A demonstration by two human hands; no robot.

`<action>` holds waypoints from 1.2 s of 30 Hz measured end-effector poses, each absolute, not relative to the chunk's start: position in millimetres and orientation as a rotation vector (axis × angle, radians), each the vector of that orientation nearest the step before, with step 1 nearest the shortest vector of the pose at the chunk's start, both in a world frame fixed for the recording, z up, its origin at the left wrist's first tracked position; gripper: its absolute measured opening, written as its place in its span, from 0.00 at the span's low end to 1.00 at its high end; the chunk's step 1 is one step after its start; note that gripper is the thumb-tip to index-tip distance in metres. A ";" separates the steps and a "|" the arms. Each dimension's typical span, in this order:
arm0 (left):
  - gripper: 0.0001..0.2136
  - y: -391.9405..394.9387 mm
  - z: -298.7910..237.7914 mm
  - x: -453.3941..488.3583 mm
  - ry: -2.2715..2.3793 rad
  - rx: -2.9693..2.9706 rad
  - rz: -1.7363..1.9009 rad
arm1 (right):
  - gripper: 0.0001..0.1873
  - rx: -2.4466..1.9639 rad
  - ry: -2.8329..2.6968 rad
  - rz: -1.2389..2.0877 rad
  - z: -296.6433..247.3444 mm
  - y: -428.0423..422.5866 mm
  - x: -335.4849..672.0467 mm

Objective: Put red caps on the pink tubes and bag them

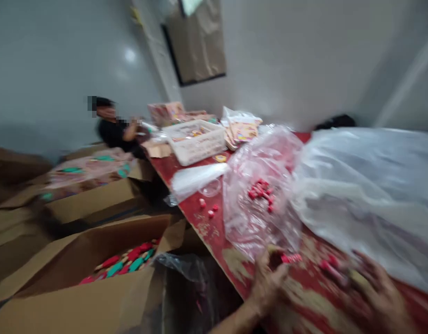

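Note:
My left hand (pixel 267 283) is curled closed above the red table (pixel 227 260), at the near edge of a clear plastic bag. A small red ribbed piece (pixel 290 258) sticks out from its fingertips. To the right, my right hand (pixel 380 292) is smeared by motion; its fingers bend toward some blurred pink-red pieces (pixel 330 266), and whether it grips them does not show. The clear bag (pixel 234 222) holds a small heap of red pieces (pixel 260 190). A few loose red and white pieces (pixel 211 214) lie beside it.
Large translucent plastic bag (pixel 373 171) covers the table's right. Behind are a white crate (pixel 200 150), a plastic roll (pixel 196 178) and printed packs (pixel 243 131). An open carton (pixel 78 297) with red and green items stands left; farther back sits another person (pixel 112 130).

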State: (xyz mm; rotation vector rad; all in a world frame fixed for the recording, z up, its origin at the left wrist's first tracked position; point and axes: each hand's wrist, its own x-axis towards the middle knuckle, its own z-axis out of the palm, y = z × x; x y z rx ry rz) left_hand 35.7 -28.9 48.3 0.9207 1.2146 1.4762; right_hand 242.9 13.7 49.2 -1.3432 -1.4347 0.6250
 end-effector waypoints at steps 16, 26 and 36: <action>0.12 -58.9 42.4 69.1 1.037 0.829 1.139 | 0.17 -1.244 -0.998 1.072 40.8 -81.7 238.6; 0.11 -59.1 44.2 63.0 1.085 1.004 1.049 | 0.14 -1.287 -1.144 1.100 47.2 -86.7 227.5; 0.18 -77.2 40.7 72.6 1.104 0.907 1.083 | 0.10 -1.301 -1.225 0.995 34.7 -88.8 202.5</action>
